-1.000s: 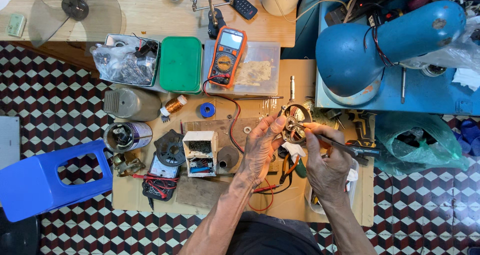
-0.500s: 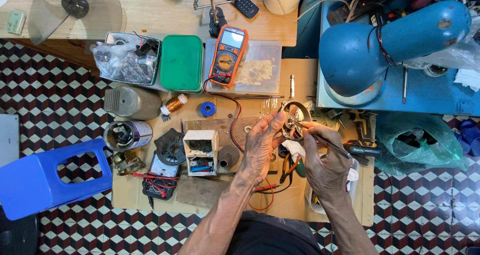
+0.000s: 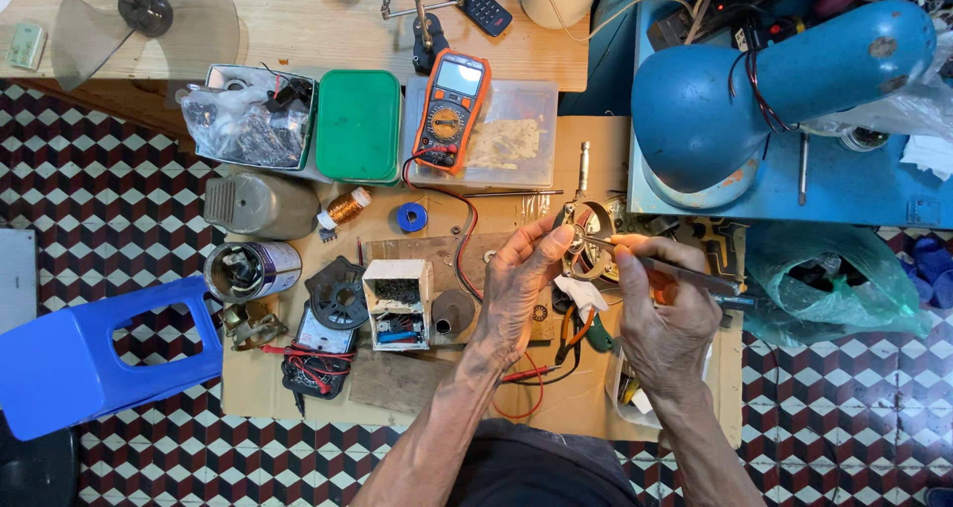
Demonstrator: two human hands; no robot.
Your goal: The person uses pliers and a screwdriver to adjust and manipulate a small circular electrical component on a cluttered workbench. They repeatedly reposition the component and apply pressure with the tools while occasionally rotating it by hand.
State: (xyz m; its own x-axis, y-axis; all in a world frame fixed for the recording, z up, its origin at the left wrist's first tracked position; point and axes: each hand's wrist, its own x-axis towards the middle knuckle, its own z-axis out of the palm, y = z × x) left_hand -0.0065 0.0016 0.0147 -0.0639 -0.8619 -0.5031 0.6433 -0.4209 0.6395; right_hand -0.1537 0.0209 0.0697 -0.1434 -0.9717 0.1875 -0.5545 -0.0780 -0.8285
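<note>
My left hand (image 3: 518, 289) pinches a round metal motor part (image 3: 586, 241) with a shaft sticking up from it, held above the cardboard sheet (image 3: 586, 408). My right hand (image 3: 663, 313) grips a thin dark-handled tool (image 3: 685, 274) like a pen; its metal tip touches the part near my left fingertips. A scrap of white paper or cloth (image 3: 584, 293) hangs under the part between both hands. The lower side of the part is hidden by my fingers.
An orange multimeter (image 3: 452, 110) lies on a clear box, its red lead running toward my hands. A green lid (image 3: 357, 125), copper wire spool (image 3: 345, 207), white open box (image 3: 397, 303) and metal can (image 3: 250, 269) sit left. A blue lamp (image 3: 754, 95) overhangs right, a blue stool (image 3: 89, 353) stands left.
Both hands stay on the motor part. The tool tip has shifted slightly against the part; the rest of the bench is unchanged.
</note>
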